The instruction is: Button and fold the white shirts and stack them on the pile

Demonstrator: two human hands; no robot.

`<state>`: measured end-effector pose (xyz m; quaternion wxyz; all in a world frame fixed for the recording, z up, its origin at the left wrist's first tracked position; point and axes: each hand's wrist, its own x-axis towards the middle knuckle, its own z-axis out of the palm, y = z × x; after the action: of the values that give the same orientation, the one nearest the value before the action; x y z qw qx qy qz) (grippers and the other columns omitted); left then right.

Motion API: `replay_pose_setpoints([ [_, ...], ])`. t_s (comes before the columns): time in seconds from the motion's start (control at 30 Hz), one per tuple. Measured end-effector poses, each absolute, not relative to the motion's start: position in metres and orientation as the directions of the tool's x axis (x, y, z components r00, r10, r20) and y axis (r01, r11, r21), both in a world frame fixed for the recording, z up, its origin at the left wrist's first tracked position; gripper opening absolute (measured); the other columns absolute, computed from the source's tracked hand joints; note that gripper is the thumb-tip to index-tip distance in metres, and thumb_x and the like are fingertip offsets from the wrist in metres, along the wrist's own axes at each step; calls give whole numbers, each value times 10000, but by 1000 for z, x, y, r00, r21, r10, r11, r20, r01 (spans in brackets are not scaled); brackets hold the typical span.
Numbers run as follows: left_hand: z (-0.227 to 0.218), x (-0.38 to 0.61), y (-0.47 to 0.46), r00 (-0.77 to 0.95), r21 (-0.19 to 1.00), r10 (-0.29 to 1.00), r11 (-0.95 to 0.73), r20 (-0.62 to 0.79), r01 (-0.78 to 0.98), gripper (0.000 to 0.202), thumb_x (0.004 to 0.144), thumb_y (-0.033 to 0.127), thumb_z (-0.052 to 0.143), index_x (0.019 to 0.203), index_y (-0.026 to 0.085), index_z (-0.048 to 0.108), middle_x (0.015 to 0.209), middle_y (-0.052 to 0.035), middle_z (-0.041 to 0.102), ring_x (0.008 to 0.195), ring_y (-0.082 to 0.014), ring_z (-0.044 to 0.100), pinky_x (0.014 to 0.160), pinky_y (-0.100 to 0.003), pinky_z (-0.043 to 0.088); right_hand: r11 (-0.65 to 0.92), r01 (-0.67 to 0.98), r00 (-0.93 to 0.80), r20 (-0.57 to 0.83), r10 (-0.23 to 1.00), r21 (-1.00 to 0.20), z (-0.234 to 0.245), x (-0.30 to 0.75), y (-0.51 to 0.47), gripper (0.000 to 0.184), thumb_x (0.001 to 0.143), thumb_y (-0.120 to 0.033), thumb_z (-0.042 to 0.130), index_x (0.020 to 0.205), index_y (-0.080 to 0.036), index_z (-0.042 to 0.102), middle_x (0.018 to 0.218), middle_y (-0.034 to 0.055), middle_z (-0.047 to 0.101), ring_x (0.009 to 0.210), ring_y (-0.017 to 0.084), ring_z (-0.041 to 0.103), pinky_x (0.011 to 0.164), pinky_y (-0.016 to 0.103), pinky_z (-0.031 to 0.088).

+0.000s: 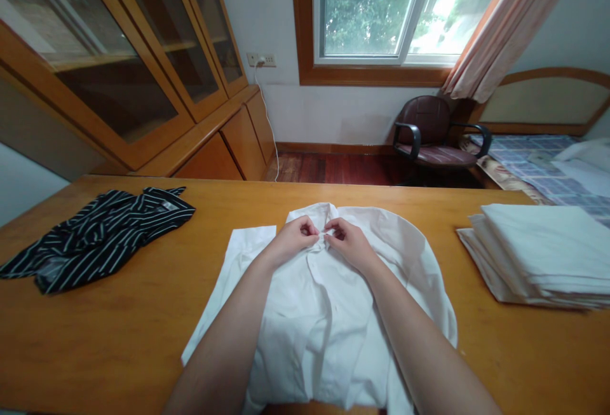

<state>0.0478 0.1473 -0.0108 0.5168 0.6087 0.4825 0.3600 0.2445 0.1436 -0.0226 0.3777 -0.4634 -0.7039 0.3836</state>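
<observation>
A white button-up shirt [309, 319] lies front up on the wooden table, its collar end away from me and its sleeves out to both sides. My left hand [298, 237] pinches the shirt's front edge just below the collar. Close beside it, my right hand [347, 242] pinches the opposite edge, with the fingertips of both hands nearly meeting. Whether a button sits between the fingers is too small to make out. Creases run down the shirt front from the pinched spot.
A crumpled black shirt with white stripes [114, 231] lies on the table [143, 339] at the left. Folded white cloths [548, 253] are stacked at the right. Beyond the table are a glass-door cabinet [190, 103], an office chair [431, 129] and a bed [538, 161].
</observation>
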Motion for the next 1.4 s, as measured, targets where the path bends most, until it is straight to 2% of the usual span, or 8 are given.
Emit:
replay_pose_setpoints([
  [0.17, -11, 47, 148, 270, 976, 962, -11, -50, 218, 172, 709, 253, 703, 764, 181, 556, 804, -2, 642, 736, -139, 607, 715, -261, 471, 386, 346, -218, 327, 920, -855, -23, 243, 145, 220, 780, -202, 650, 997, -198, 619, 991, 28, 579, 710, 119, 537, 681, 262, 461],
  [0.3, -10, 47, 148, 262, 977, 963, -3, -55, 215, 169, 703, 247, 702, 762, 182, 557, 792, 3, 627, 747, -142, 608, 725, -261, 472, 426, 366, -157, 396, 905, -827, -22, 243, 145, 191, 774, -191, 674, 956, -209, 618, 963, 21, 517, 691, 122, 490, 670, 270, 459],
  [0.43, -9, 46, 148, 253, 977, 965, 18, -73, 212, 172, 699, 246, 704, 769, 183, 559, 804, -1, 636, 750, -140, 608, 721, -256, 470, 477, 357, -197, 434, 879, -803, -20, 244, 142, 70, 795, -165, 642, 844, -209, 617, 925, 22, 503, 699, 129, 482, 648, 269, 443],
  [0.73, -11, 44, 150, 254, 977, 965, 17, -71, 211, 184, 686, 255, 697, 776, 183, 554, 809, -11, 636, 755, -150, 609, 725, -269, 478, 569, 396, -305, 482, 822, -721, -19, 243, 138, 168, 793, -98, 577, 859, -217, 674, 854, 17, 480, 783, 158, 509, 725, 288, 446],
  [0.93, -13, 44, 150, 260, 979, 963, 17, -70, 203, 202, 677, 244, 700, 740, 188, 517, 826, -15, 651, 761, -150, 616, 731, -275, 475, 595, 452, -330, 495, 804, -665, -19, 243, 137, 219, 750, -48, 559, 807, -215, 690, 865, 34, 493, 841, 183, 521, 787, 322, 451],
  [1.4, -5, 46, 147, 261, 983, 960, 56, -101, 173, 218, 663, 223, 683, 720, 192, 475, 851, -12, 661, 761, -142, 618, 719, -263, 467, 579, 545, -329, 480, 813, -606, -18, 242, 135, 193, 775, -102, 597, 849, -225, 726, 871, 44, 530, 853, 194, 536, 784, 322, 456],
])
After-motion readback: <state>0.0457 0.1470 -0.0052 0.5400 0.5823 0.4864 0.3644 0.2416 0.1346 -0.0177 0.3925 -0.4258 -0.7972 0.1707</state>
